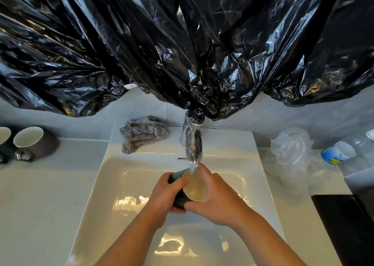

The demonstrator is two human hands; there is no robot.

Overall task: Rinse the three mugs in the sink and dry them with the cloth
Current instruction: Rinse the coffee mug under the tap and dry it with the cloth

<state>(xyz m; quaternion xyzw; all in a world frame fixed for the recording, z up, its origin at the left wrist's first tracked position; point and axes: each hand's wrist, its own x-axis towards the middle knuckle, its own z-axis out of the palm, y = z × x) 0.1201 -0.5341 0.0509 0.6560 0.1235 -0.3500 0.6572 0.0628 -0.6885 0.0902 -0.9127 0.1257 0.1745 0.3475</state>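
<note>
Black plastic sheeting (182, 43) hangs crumpled over the pale tiled wall (141, 105) behind a white sink (113, 184), filling the frame from nine round to three o'clock.

At the centre, your left hand's fingers (178, 181) are curled together over the dark teal side of a mug (195, 186), clamped on its body from the nine o'clock side. Your right forefinger (204, 172) stretches up along the far rim at twelve o'clock, right by the falling water (192, 167). The right thumb (194, 206) hooks under the near rim at six, and the other right fingers are hidden behind the mug. Both hands grip the one mug, which is tipped over the basin with its cream inside facing you.

Your left hand (168, 195) sits knuckles-up and your right hand (218, 197) shows its back. Both bare forearms run down toward six o'clock.

The chrome faucet (193, 142) stands at twelve o'clock from the mug, its stream landing on the far part of the mug's mouth. A grey cloth (142, 134) lies bunched on the sink's back ledge at eleven o'clock.

On the counter (40, 195) at nine o'clock a dark mug (34, 142) stands upright with its handle toward you. A second mug (4, 138) beside it is cut by the frame edge. At three o'clock lie a clear plastic bag (291, 146) and a white tub with a blue label (336, 152). A black slab (344, 225) sits at four.
</note>
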